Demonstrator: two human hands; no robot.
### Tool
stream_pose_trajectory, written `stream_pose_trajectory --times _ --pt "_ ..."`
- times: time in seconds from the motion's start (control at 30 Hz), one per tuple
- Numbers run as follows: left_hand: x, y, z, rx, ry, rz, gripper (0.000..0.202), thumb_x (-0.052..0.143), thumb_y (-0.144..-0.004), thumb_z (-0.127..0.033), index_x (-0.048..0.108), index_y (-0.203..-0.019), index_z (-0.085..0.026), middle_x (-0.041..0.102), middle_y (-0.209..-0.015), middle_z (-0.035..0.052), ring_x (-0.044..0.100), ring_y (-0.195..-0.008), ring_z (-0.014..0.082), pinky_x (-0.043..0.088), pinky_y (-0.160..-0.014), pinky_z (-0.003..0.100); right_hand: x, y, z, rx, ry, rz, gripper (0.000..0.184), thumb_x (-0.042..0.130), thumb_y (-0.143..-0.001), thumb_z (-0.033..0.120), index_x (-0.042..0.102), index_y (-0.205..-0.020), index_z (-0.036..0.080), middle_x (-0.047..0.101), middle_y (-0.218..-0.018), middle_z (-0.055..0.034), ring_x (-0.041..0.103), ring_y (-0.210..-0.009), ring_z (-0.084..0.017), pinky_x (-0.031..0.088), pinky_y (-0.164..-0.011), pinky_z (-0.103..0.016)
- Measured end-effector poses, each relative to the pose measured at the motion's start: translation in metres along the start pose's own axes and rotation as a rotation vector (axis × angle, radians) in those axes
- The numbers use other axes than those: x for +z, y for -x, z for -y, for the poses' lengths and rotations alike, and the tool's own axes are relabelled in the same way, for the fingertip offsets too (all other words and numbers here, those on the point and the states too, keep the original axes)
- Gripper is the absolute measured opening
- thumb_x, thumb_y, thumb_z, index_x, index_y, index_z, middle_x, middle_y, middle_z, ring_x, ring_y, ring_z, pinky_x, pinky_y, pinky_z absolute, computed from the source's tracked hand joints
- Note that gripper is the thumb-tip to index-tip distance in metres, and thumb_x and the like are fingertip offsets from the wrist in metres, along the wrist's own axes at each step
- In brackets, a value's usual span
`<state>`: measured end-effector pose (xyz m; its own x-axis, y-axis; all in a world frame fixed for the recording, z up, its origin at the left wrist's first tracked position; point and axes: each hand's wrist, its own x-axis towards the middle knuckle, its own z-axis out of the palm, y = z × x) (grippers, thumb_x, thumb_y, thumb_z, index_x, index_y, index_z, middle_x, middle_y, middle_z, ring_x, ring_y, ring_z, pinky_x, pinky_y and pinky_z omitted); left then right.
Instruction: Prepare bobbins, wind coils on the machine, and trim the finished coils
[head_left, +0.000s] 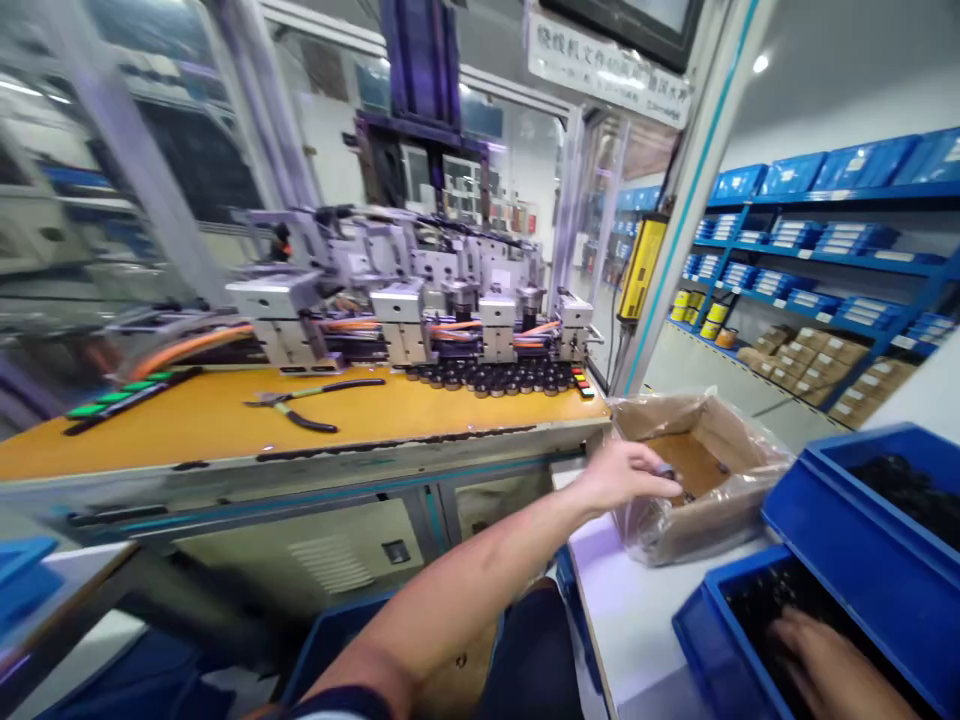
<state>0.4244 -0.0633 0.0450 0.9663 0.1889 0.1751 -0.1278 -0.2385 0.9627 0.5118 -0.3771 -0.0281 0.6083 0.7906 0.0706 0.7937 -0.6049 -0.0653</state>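
My left hand (pixel 624 474) reaches across over the near side of a plastic-lined cardboard box (pixel 667 530). A small dark round part (pixel 665 472) is pinched between its fingertips. The bottom of the box shows brown, with a few small pieces on it. My right hand (pixel 829 660) is down inside the lower blue bin (pixel 724 650), among small black parts (pixel 787 590). Its fingers are blurred and partly hidden by those parts, so whether they grip one cannot be made out.
A second blue bin (pixel 847 530) of black parts stands behind the first. On the orange worktop (pixel 187 420) lie pliers (pixel 315 400) and rows of small round black parts (pixel 495 378). A winding machine (pixel 405 320) stands behind them. Blue shelving (pixel 825 250) fills the right background.
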Motion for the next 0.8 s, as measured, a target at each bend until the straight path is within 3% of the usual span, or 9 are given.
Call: stream_pose_trajectory --times 0.13,0.27,0.37,0.43,0.57,0.7,0.8 --pt "-0.021 0.088 0.020 -0.044 0.231 -0.130 0.039 0.086 -0.061 -0.039 0.058 -0.072 -0.013 0.075 -0.103 0.0166 0.072 -0.081 0.0200 0.057 -0.071 0.033 -0.020 -0.007 0.014 -0.005 -0.069 -0.029 0.026 0.048 -0.083 0.021 0.073 -0.075 0.018 0.071 -0.080 -0.0113 0.071 -0.080 -0.025 0.055 -0.076 -0.035" --pt "-0.023 0.137 0.018 -0.062 0.306 -0.223 0.038 0.090 -0.054 -0.025 0.056 -0.069 -0.014 0.075 -0.093 0.0108 0.067 -0.073 0.0142 0.053 -0.067 0.026 -0.052 -0.009 0.039 0.012 -0.093 -0.099 0.024 0.047 -0.091 0.025 0.068 -0.087 0.016 0.067 -0.089 -0.0111 0.065 -0.084 -0.023 0.051 -0.081 -0.037" --pt "-0.022 0.153 0.008 -0.032 0.301 -0.261 0.041 0.091 -0.052 -0.017 0.065 -0.085 -0.014 0.074 -0.084 0.0056 0.062 -0.066 0.0112 0.051 -0.063 0.023 -0.072 -0.009 0.082 -0.150 -0.224 -0.270 0.013 0.056 -0.093 0.027 0.065 -0.090 0.018 0.064 -0.090 -0.0083 0.062 -0.084 -0.020 0.051 -0.078 -0.033" --pt "-0.021 0.159 0.003 -0.004 0.299 -0.266 0.040 0.090 -0.053 -0.015 0.072 -0.089 -0.013 0.071 -0.083 0.0039 0.059 -0.063 0.0088 0.050 -0.060 0.020 -0.077 -0.007 0.119 -0.295 -0.342 -0.351 0.006 0.059 -0.092 0.021 0.063 -0.088 0.018 0.063 -0.084 -0.0056 0.060 -0.079 -0.017 0.050 -0.071 -0.029" --pt "-0.016 0.170 0.001 -0.008 0.499 -0.183 0.037 0.090 -0.052 -0.013 0.078 -0.087 -0.016 0.068 -0.096 0.0047 0.062 -0.065 0.0090 0.056 -0.063 0.023 -0.065 -0.001 0.175 -0.481 -0.482 -0.427 0.005 0.059 -0.092 0.012 0.061 -0.092 0.017 0.062 -0.079 -0.0035 0.060 -0.072 -0.014 0.050 -0.064 -0.024" --pt "-0.006 0.182 0.003 0.017 0.535 -0.158 0.024 0.084 -0.065 -0.014 0.080 -0.088 -0.018 0.071 -0.100 0.0069 0.068 -0.071 0.0114 0.060 -0.074 0.026 -0.050 0.006 0.186 -0.547 -0.476 -0.479 0.006 0.059 -0.093 0.013 0.062 -0.097 0.016 0.064 -0.082 -0.0054 0.061 -0.072 -0.014 0.052 -0.063 -0.024" --pt "0.002 0.187 0.003 0.057 0.521 -0.190 0.038 0.084 -0.062 -0.007 0.079 -0.097 -0.021 0.076 -0.093 0.0057 0.073 -0.081 0.0162 0.061 -0.076 0.024 -0.049 0.009 0.183 -0.556 -0.476 -0.501 0.005 0.061 -0.092 0.012 0.063 -0.096 0.015 0.065 -0.082 -0.0060 0.063 -0.072 -0.014 0.053 -0.063 -0.024"
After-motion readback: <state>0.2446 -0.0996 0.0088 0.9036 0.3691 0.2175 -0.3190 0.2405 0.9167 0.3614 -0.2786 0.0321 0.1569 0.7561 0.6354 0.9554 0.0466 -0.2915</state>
